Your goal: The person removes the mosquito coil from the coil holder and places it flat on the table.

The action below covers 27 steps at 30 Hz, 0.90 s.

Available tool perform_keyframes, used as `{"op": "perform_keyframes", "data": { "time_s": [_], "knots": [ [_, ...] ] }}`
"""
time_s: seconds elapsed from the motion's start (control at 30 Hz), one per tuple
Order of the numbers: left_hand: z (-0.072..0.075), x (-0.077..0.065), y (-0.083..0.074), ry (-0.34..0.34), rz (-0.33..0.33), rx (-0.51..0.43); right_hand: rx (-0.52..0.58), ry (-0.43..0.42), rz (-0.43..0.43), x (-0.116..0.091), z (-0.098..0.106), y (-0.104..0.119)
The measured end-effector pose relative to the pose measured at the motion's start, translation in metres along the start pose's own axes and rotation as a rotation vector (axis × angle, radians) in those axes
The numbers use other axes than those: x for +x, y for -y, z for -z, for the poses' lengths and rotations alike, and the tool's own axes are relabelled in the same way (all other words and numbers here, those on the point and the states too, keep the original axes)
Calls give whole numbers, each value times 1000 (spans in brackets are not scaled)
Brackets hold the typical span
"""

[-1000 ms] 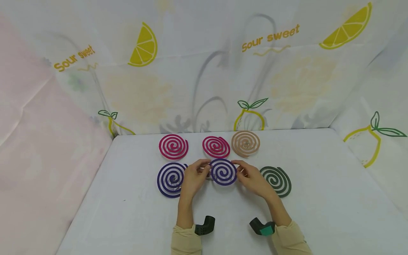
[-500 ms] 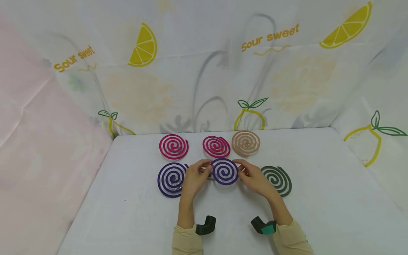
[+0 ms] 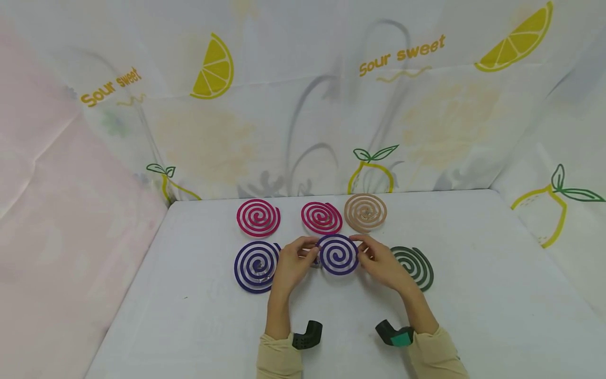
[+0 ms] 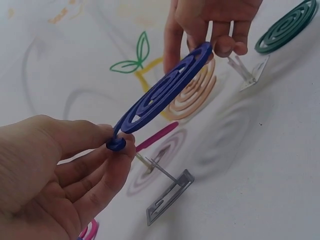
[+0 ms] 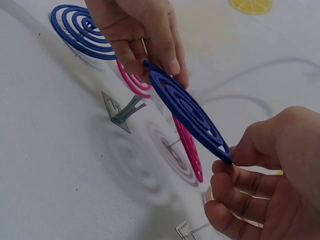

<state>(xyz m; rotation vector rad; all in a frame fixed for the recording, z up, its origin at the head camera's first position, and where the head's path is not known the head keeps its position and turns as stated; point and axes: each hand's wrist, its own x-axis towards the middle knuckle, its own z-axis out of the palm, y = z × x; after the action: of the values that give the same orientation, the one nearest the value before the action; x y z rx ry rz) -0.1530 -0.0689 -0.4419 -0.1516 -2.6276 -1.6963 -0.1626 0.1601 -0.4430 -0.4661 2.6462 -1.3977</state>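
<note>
A purple-blue mosquito coil (image 3: 337, 256) is held above the table between both hands. My left hand (image 3: 294, 266) pinches its outer tail end between thumb and fingers, clearest in the left wrist view. On the opposite rim, my right hand (image 3: 382, 266) pinches the coil with thumb and fingertips. Both wrist views show the coil as a tilted disc, clear of the tabletop. A small metal coil stand (image 5: 122, 114) with a forked upright stands on the table below, near the left hand, and no coil sits on it. In the head view the hands and coil mostly hide it.
Another purple coil (image 3: 258, 266) lies left of the left hand. Behind are two pink coils (image 3: 258, 216) and a tan coil (image 3: 365, 214). A green coil (image 3: 430, 271) is partly covered by the right hand. Another metal stand (image 4: 248, 79) shows below the right hand.
Both hands have shifted slightly to the right with the purple coil, still pinched at its two sides. The other coils stay in place.
</note>
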Motion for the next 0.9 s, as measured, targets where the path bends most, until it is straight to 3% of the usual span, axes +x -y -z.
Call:
{"op": "perform_keyframes", "data": {
  "time_s": [0.23,0.4,0.6,0.9],
  "knots": [
    [-3,0,-1,7,-37,-21,12,-16,3,-1,5,0],
    [-7,1,-1,8,-42,2,19,-30,-6,-2,8,-1],
    [-11,1,-4,36,-20,-49,40,-37,-13,-5,11,0],
    [-16,1,-7,66,8,-85,90,-49,-31,-14,21,30]
  ]
}}
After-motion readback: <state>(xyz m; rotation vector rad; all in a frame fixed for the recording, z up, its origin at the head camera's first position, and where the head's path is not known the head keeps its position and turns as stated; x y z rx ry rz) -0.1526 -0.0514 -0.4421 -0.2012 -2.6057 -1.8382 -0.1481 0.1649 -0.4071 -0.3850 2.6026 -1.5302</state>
